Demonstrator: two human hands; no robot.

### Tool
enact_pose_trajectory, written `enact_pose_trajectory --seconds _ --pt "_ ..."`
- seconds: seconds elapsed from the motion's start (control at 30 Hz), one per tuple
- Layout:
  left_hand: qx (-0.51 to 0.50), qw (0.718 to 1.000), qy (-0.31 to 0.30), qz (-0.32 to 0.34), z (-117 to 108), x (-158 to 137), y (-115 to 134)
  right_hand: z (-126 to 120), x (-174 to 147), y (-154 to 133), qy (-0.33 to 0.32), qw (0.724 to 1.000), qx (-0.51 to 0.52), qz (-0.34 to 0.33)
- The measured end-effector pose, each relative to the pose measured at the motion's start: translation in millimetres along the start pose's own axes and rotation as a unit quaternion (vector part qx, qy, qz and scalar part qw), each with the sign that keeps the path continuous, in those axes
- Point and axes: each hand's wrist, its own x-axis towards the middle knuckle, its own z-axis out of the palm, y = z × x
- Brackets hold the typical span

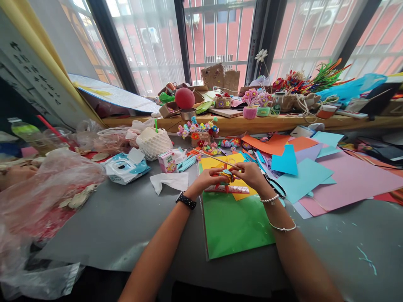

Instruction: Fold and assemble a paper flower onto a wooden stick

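Observation:
My left hand is closed around a small multicoloured paper craft with yellow, blue and red parts. A thin pale stick is pinched in my right hand, slanting up and left above the craft. Its lower end is near the craft, but my fingers hide whether they touch. Under both hands lie sheets of yellow paper on a large green sheet. A pink patterned strip rests just below the craft.
Coloured paper sheets spread across the right side of the grey table. At left are a wipes pack, a small pink box and plastic bags. Behind, a wooden ledge carries crafts and a red ball.

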Motion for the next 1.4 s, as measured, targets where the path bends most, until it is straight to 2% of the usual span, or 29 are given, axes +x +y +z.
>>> enact_pose_trajectory --seconds 0.27,0.47,0.53,0.6,0.67,0.7,0.8,1.03,1.23,1.4 --pt "0.029 0.998 0.047 -0.04 2 0 0 4 -2 -4 0.005 0.999 -0.03 0.025" --pt "0.024 0.997 0.062 0.03 0 1 -2 7 0 0 0.043 0.998 -0.009 0.052" --pt "0.019 0.997 0.059 0.045 0 1 -1 7 1 3 0.053 0.997 0.027 0.056" --pt "0.009 0.997 0.066 0.05 0 1 0 5 1 5 0.038 0.992 0.11 0.056" --pt "-0.009 0.996 0.076 0.056 -1 1 0 1 0 6 -0.001 0.972 0.227 0.053" --pt "-0.019 0.995 0.078 0.06 -1 2 1 -1 0 5 0.0 0.961 0.27 0.061" --pt "-0.035 0.993 0.079 0.082 -2 3 0 -7 -3 4 0.001 0.946 0.31 0.094" --pt "-0.003 0.982 0.119 0.149 1 2 0 -8 -5 3 -0.082 0.903 0.407 0.11" --pt "0.023 0.978 0.14 0.151 -1 2 0 -7 -6 1 -0.107 0.914 0.379 0.096" --pt "-0.028 0.982 0.123 0.141 -1 2 2 -9 -5 2 -0.107 0.929 0.349 0.063"
